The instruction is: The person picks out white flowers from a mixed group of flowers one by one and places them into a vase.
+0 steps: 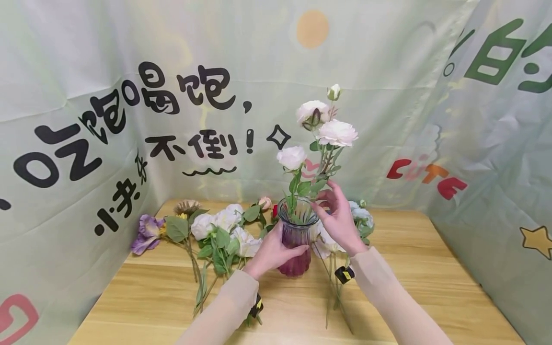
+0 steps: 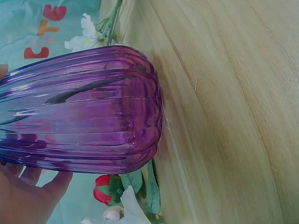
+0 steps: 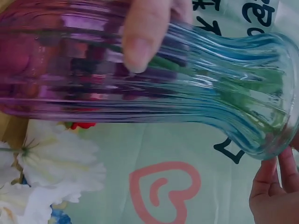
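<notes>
Head view, left to right. Purple ruffled artificial flower [image 1: 147,234] lies left of the frame's centre on the light wood-grain bench [image 1: 396,268]. Next, a bunch of white blooms with green leaves [image 1: 222,227]. Left hand [image 1: 273,251], centre: wrapped round the body of a ribbed, translucent purple-to-blue glass vase [image 1: 297,266], thumb across the front. Vase stands mouth up at centre; cannot tell whether its base touches the bench. Rising from its mouth: a single white rose-like bloom [image 1: 292,158], then a taller spray of white blossoms with a bud [image 1: 338,133], reaching upper right of centre. Right hand [image 1: 338,218], right of centre: fingers bent at rim and stems; cannot tell whether it pinches a stem. Beyond it, pale-blue flower cluster [image 1: 362,218].
</notes>
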The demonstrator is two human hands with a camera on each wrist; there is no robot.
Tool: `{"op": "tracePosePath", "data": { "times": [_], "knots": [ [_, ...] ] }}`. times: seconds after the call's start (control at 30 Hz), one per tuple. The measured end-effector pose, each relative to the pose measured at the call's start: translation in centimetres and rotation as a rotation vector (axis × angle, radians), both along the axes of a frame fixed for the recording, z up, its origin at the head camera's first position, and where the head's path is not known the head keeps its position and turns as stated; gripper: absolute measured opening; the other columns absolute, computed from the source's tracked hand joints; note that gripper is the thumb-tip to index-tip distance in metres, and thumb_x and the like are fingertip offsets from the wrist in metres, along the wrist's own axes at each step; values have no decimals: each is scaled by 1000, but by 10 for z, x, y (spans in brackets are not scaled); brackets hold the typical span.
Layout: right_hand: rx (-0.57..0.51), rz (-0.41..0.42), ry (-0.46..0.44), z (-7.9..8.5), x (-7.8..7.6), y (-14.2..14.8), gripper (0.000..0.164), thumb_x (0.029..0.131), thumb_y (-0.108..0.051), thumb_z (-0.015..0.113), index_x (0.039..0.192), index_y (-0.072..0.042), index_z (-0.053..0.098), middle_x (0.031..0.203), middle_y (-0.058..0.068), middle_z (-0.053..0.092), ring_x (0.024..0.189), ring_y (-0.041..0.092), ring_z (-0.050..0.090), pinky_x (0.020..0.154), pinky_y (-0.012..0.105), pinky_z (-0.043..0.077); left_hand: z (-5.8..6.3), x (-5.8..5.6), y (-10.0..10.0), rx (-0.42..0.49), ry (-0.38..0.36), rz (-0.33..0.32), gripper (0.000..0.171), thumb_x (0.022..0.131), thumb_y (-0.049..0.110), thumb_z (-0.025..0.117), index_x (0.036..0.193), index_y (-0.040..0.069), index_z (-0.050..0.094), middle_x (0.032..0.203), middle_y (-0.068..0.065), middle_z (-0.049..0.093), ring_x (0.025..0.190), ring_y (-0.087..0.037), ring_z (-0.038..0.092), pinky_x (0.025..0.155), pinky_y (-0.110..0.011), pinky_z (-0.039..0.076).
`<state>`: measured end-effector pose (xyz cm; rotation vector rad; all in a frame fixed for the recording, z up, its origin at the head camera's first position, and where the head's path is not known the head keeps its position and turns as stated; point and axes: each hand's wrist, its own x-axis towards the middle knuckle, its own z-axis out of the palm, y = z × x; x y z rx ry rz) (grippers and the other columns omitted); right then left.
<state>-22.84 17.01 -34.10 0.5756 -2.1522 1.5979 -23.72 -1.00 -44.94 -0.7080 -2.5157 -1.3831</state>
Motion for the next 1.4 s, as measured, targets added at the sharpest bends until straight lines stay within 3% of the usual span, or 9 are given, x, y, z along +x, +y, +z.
{"op": "tracePosePath", "data": {
  "times": [0.07, 0.17, 0.33, 0.5, 0.8, 1.17, 1.4],
  "knots": [
    [35, 24, 17, 3, 7, -1, 60, 86, 5, 62, 139, 0, 33, 104, 20, 60, 94, 32, 59, 86, 49, 47, -1, 0, 0, 0, 5, -1, 88, 73, 56, 72, 141, 17, 31, 123, -4, 56, 108, -17, 57, 92, -37, 49],
    [76, 52, 59, 12, 18, -1, 44, 86, 11, 57, 128, 7, 46, 110, 23, 58, 100, 36, 56, 88, 49, 46, -1, 1, 0, 7, 16, -10, 86, 74, 55, 72, 141, 18, 31, 123, -3, 57, 107, -16, 58, 91, -36, 50],
    [108, 24, 68, 12, 28, 3, 25, 88, 11, 49, 110, 10, 60, 116, 23, 55, 97, 37, 55, 82, 28, 48, 1, 1, -1, 17, 34, -19, 84, 75, 52, 74, 140, 18, 32, 122, -4, 58, 106, -17, 59, 91, -35, 49],
    [4, 27, 54, -6, 20, 11, 18, 92, 10, 47, 104, 12, 60, 112, 27, 55, 99, 33, 54, 79, 15, 46, 2, 2, -1, -5, -1, 4, 86, 74, 57, 71, 140, 17, 32, 123, -6, 57, 108, -19, 58, 93, -37, 48],
    [-109, 52, -3, -35, 5, 23, 17, 96, 1, 49, 107, 10, 58, 106, 24, 60, 94, 14, 60, 81, 18, 50, 3, 1, -1, 0, -21, 5, 88, 73, 58, 72, 140, 17, 32, 124, -6, 57, 109, -19, 57, 94, -38, 48],
    [-96, 6, -62, -56, 9, 39, 22, 100, -6, 45, 107, 11, 57, 103, 30, 58, 93, 28, 59, 73, 24, 53, 5, 2, 0, -9, -28, 11, 87, 74, 57, 72, 139, 16, 32, 122, -6, 57, 107, -20, 58, 92, -37, 49],
    [-94, -44, -179, -64, 12, 55, 29, 103, -13, 39, 113, 10, 53, 105, 28, 57, 89, 20, 61, 73, 29, 54, 4, 2, 0, -20, -44, 18, 87, 73, 59, 71, 139, 15, 33, 122, -6, 57, 106, -20, 59, 91, -37, 49]
  ]
}}
